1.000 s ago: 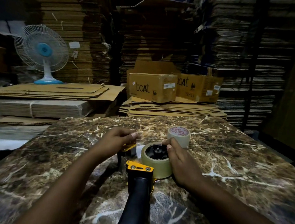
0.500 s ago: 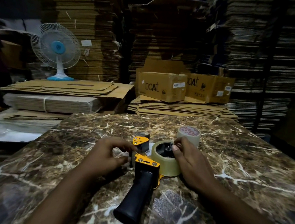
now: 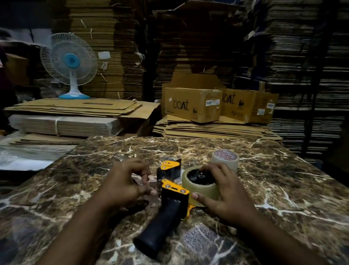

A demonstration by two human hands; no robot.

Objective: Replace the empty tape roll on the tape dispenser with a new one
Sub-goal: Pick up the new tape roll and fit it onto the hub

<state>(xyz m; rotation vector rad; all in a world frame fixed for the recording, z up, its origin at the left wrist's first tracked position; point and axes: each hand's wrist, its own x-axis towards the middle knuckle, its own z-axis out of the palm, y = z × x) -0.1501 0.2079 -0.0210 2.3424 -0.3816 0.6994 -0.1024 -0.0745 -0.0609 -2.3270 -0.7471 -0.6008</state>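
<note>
The yellow-and-black handheld tape dispenser [image 3: 169, 196] lies on its side at the centre of the brown veined marble tabletop [image 3: 279, 193], black pistol handle pointing to 7 o'clock, yellow front plate w/ roller at 12 o'clock of the handle. A tan roll of packing tape [image 3: 201, 189] sits on the dispenser's black hub, at approx. 2 o'clock from the handle. The right hand [image 3: 225, 197] grips this roll: fingers curled over the top rim, thumb pressed against the near side wall. The left hand [image 3: 126, 183] sits at 9 o'clock of the dispenser, fingers pinched together just beside the front plate; it appears to hold a clear tape end, but cannot tell for certain, the film is too faint. A second pale roll w/ red print on its top face [image 3: 225, 159] stands on the tabletop at 1 o'clock, just beyond the right hand, apart from the dispenser; whether it is the spent core cannot be told. Status, est.: roll mounting appears done or nearly so. Remaining: confirm roll is fully seated on hub, feed tape end through roller and under front plate to the blade, test pull.
</note>
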